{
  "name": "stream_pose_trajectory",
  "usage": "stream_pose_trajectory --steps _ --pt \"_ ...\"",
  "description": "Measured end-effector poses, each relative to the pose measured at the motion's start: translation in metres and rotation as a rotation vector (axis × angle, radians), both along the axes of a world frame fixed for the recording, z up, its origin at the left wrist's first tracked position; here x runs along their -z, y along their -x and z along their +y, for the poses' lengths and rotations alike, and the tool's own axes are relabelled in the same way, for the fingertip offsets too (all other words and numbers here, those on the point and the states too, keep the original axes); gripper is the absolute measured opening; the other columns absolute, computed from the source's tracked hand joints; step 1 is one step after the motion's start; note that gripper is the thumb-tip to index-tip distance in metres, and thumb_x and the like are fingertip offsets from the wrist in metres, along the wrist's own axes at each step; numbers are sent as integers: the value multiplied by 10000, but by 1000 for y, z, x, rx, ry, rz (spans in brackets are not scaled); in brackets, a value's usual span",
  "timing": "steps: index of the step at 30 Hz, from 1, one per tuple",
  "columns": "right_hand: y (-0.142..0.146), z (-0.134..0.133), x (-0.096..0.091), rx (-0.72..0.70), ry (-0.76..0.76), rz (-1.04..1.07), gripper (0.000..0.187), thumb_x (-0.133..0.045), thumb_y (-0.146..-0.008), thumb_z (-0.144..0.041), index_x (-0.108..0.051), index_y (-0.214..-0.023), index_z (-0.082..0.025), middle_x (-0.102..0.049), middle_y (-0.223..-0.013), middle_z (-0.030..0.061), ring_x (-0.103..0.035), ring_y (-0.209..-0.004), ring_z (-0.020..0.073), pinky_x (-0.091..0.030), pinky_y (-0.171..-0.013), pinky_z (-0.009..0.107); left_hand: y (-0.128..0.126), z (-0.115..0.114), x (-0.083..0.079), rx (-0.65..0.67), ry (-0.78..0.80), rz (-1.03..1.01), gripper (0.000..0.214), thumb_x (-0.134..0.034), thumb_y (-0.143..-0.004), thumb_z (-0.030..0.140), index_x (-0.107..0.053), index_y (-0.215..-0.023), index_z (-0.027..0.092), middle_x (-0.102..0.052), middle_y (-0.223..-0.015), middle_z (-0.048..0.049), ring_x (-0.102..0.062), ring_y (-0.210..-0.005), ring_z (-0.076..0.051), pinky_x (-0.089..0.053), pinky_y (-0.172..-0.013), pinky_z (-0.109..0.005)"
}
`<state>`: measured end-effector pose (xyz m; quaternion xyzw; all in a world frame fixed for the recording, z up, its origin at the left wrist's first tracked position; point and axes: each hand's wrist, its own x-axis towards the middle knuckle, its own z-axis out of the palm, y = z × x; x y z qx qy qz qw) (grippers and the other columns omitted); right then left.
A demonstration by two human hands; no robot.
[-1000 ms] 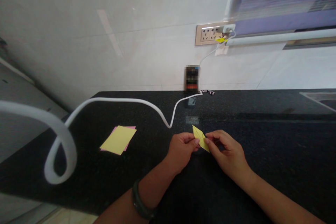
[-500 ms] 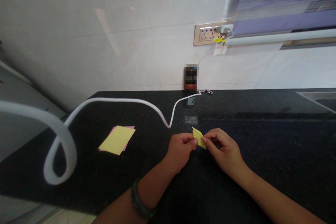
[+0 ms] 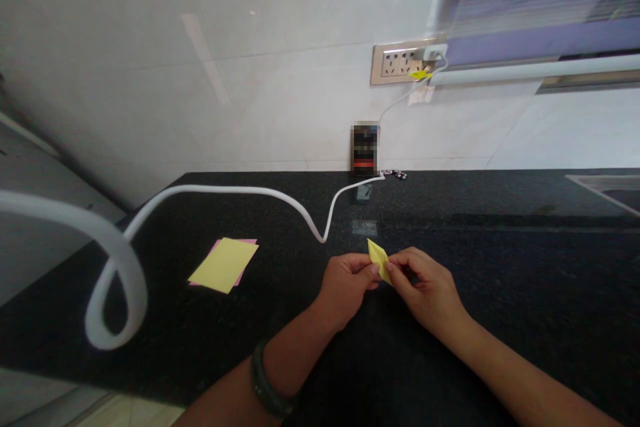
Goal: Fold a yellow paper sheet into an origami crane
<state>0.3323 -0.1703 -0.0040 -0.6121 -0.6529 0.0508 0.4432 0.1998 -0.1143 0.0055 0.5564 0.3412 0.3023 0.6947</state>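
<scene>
A small folded piece of yellow paper (image 3: 379, 258) is held up between both hands, a pointed tip at its upper left. My left hand (image 3: 349, 283) pinches its left edge between thumb and fingers. From the other side, my right hand (image 3: 425, 280) grips the right edge the same way. The fingertips hide part of the folds. Off to the left, a yellow sheet (image 3: 225, 265) lies flat over a pink sheet (image 3: 253, 241), of which only the edges show.
A thick white cable (image 3: 240, 189) loops across the left of the black counter (image 3: 280, 347). Against the wall leans a pixelated device (image 3: 365, 148), with a patterned strap (image 3: 397, 175) beside it. A wall socket (image 3: 400, 65) is above; a sink edge (image 3: 600, 190) lies far right.
The folded yellow paper has turned slightly and looks narrower, its tip a little higher. Both hands keep their pinch and have barely moved.
</scene>
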Motion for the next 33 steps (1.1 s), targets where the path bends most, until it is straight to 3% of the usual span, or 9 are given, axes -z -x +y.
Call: stream_pose_trajectory --steps 6,13,21,33 --pt "0 0 -2 23 -37 -140 111 -471 -773 -211 -571 -741 -173 -551 -681 36 -522 -635 139 -432 -577 268 -1 -2 1 4 -19 -28 233 -536 -711 212 -630 -914 147 -646 -794 -43 -580 -693 -117 -452 -625 -216" --pt "1 -2 3 -36 -91 -246 190 -467 -781 -183 -607 -909 -180 -587 -813 67 -547 -740 155 -470 -660 290 -4 -3 4 -22 -54 -16 262 -491 -746 225 -600 -972 151 -637 -822 -44 -584 -692 -120 -466 -650 -233" --pt "0 0 2 -8 -95 -286 204 -479 -780 -204 -618 -926 -173 -595 -827 76 -553 -757 167 -479 -684 310 -2 -6 1 41 -251 2 298 -385 -807 229 -555 -1050 205 -606 -957 -31 -565 -835 -147 -456 -759 -276" --pt "-2 1 3 -11 -105 -278 190 -483 -776 -188 -629 -894 -160 -609 -812 70 -563 -720 153 -483 -652 293 -1 -7 3 6 -308 55 307 -374 -812 221 -542 -1068 216 -615 -954 -22 -574 -823 -138 -469 -743 -274"
